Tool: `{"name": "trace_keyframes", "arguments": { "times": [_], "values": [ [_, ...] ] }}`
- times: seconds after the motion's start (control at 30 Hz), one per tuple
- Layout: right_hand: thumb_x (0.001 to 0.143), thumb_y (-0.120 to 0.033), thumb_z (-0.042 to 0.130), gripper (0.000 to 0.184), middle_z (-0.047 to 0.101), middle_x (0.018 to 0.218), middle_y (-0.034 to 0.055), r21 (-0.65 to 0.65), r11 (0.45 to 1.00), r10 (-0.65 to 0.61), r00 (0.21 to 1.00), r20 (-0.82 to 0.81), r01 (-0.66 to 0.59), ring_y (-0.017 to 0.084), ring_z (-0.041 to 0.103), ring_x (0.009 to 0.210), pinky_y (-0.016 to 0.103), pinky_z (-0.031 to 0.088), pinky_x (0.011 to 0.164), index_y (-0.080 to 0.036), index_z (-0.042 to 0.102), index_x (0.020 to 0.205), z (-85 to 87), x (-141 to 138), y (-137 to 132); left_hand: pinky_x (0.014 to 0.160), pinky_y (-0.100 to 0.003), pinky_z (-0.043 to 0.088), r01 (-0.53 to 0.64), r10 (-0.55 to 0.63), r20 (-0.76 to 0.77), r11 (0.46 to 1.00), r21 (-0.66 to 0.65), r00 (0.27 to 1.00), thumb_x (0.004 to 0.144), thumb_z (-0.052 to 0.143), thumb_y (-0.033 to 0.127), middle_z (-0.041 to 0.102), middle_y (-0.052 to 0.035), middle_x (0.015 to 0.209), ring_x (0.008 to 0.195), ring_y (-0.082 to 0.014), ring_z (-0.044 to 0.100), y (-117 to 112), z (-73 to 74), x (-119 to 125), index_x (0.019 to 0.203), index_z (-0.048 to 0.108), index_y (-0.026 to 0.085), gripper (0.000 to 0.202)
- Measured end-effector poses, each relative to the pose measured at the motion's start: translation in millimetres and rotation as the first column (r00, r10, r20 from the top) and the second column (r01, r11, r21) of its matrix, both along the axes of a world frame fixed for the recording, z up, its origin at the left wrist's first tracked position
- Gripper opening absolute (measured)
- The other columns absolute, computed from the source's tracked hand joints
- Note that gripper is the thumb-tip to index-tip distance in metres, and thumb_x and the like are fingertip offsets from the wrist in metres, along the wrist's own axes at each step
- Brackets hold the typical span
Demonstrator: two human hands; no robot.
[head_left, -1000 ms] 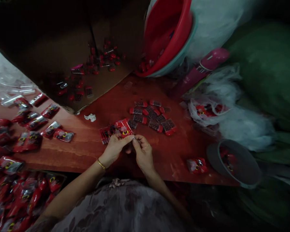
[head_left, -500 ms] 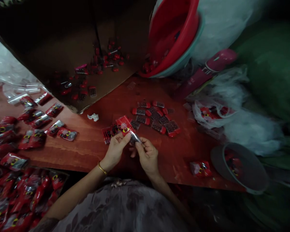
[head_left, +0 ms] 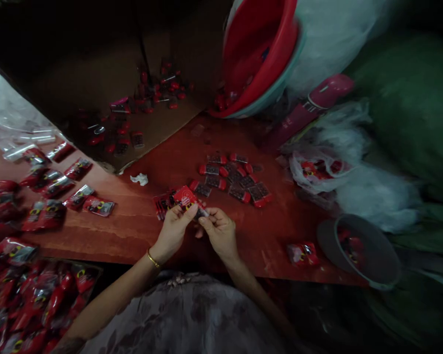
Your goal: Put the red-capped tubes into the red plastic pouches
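- Red packet [head_left: 186,198] was pinched between both hands, just above the near edge of the wooden table [head_left: 140,231], approx. centre of view.
- L hand [head_left: 172,230] was closed on the packet's lower left part w/ thumb and fingers; gold bangle [head_left: 153,259] was worn at that wrist.
- R hand [head_left: 218,231] was closed on the packet's clear end, fingertips touching it.
- More flat red packets [head_left: 163,202] were laid on the table just behind the held one.
- Small red-and-dark pieces [head_left: 232,178] were scattered beyond the hands, apart from them.
- Grey bowl [head_left: 358,250] was set at the right table edge, 1 sealed pack [head_left: 301,253] beside it.
- Filled packs [head_left: 44,196] were spread over the left side.
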State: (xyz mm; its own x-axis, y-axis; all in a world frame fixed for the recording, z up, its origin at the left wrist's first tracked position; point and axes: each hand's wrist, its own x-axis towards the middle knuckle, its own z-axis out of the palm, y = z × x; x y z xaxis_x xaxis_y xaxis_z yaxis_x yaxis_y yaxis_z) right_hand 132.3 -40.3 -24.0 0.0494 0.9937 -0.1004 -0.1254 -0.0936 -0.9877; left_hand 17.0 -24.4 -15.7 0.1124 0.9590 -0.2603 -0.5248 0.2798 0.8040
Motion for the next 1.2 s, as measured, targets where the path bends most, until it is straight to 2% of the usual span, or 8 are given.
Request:
{"name": "trace_keyframes", "arguments": {
  "times": [0.2,0.33,0.43,0.53,0.73,0.83,0.97,1.2],
  "values": [
    [0.063,-0.048,0.075,0.039,0.058,0.046,-0.0065,-0.031,0.999,0.015,0.999,-0.047,-0.017,0.01,0.052,0.036,0.019,0.042,0.037,-0.021,0.048,0.062,-8.7,-8.7,10.8,0.049,-0.02,0.041,0.074,-0.067,0.064,0.991,-0.116,0.996,0.06,0.079,0.043,0.06,0.0022,0.058,0.047,-0.0067,0.049,-4.9,1.0,-0.6,0.073,0.066,0.013,0.035],
    [0.07,-0.054,0.068,0.038,0.058,0.049,-0.0034,0.152,0.986,0.025,0.962,0.271,-0.068,0.011,0.053,0.043,0.022,0.043,0.043,-0.021,0.052,0.061,-13.2,-13.9,18.5,0.058,-0.022,0.048,0.047,-0.015,0.141,0.972,-0.23,0.99,0.058,0.082,0.037,0.065,-0.0003,0.063,0.056,-0.0101,0.058,-0.9,5.3,-27.0,0.069,0.063,0.014,0.032],
    [0.076,-0.052,0.064,0.034,0.07,0.08,0.0062,0.353,0.93,-0.16,0.75,0.642,-0.104,0.02,0.063,0.075,0.031,0.051,0.07,-0.019,0.064,0.086,-14.6,-5.0,30.5,0.073,-0.028,0.052,-0.187,0.232,0.11,0.93,-0.317,0.966,0.073,0.071,0.037,0.07,-0.0053,0.076,0.073,-0.0164,0.067,8.3,10.1,-76.0,0.075,0.063,0.015,0.024],
    [0.086,-0.038,0.056,0.035,0.064,0.116,0.0138,0.388,0.896,-0.261,0.451,0.854,-0.215,0.028,0.055,0.104,0.041,0.045,0.087,-0.016,0.062,0.112,-21.7,9.6,44.6,0.081,-0.028,0.052,-0.568,0.617,0.088,0.764,-0.304,0.782,0.088,0.05,0.043,0.072,-0.0051,0.085,0.087,-0.0152,0.067,14.7,15.7,-130.6,0.084,0.063,0.018,0.029],
    [0.09,-0.016,0.041,0.033,0.064,0.121,0.0077,0.315,0.917,-0.278,0.172,0.945,-0.246,0.026,0.053,0.1,0.039,0.043,0.081,-0.019,0.062,0.115,-44.1,31.0,43.1,0.082,-0.033,0.051,-0.542,0.514,-0.302,0.84,-0.012,0.803,0.077,0.061,0.05,0.071,-0.0094,0.097,0.094,-0.0211,0.066,19.2,9.9,-142.5,0.097,0.066,0.015,0.04],
    [0.089,-0.015,0.041,0.033,0.065,0.12,0.0078,0.336,0.923,-0.317,0.122,0.941,-0.19,0.026,0.054,0.097,0.038,0.042,0.081,-0.017,0.062,0.115,-47.9,42.1,30.9,0.096,-0.043,0.042,-0.242,0.439,-0.795,0.898,0.368,0.418,0.069,0.071,0.038,0.067,-0.0103,0.112,0.114,-0.0304,0.055,36.8,-4.3,-122.2,0.1,0.069,0.018,0.037],
    [0.09,-0.02,0.042,0.033,0.064,0.119,0.0105,0.361,0.917,-0.343,0.125,0.931,-0.17,0.025,0.054,0.098,0.038,0.043,0.083,-0.016,0.059,0.117,-52.3,55.6,17.8,0.105,-0.052,0.028,0.14,0.383,-0.913,0.92,0.365,-0.137,0.078,0.062,0.032,0.06,-0.015,0.125,0.129,-0.0354,0.039,68.0,-20.7,-119.6,0.096,0.072,0.018,0.025],
    [0.091,-0.023,0.042,0.033,0.063,0.12,0.0126,0.407,0.898,-0.379,0.179,0.908,-0.167,0.025,0.053,0.104,0.038,0.041,0.088,-0.014,0.057,0.119,-61.5,60.1,15.7,0.106,-0.055,0.025,0.276,0.423,-0.853,0.897,0.346,-0.306,0.088,0.045,0.041,0.041,-0.0214,0.142,0.135,-0.0372,0.03,57.5,-8.1,-88.0,0.125,0.057,0.012,0.049]
  ]
}}
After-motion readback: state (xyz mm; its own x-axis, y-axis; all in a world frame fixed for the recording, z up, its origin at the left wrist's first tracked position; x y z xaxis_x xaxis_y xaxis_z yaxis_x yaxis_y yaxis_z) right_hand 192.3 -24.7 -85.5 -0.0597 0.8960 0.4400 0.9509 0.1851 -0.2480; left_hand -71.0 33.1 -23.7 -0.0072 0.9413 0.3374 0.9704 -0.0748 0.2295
